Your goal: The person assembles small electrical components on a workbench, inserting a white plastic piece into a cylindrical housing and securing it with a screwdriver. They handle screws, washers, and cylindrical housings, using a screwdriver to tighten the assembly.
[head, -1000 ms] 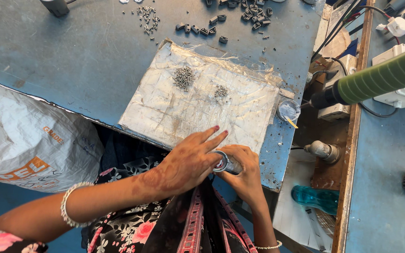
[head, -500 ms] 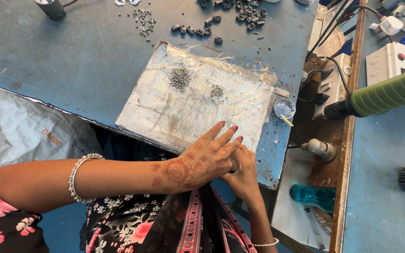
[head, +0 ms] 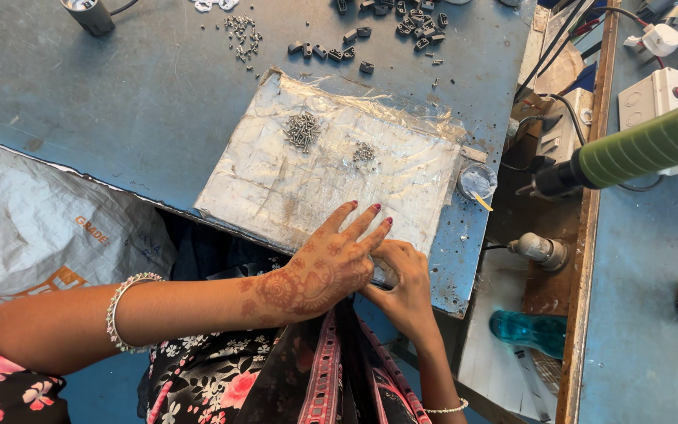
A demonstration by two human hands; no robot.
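The hennaed left hand [head: 331, 263] lies fingers spread over the right hand [head: 402, 283] at the crinkled silver foil-wrapped board's [head: 292, 188] 5 o'clock edge; whether either grips anything, I cannot tell.

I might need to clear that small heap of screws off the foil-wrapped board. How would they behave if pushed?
The heap of screws would probably scatter rather than slide together, being loose. Some may roll. The wrinkled foil-wrapped board might snag them.
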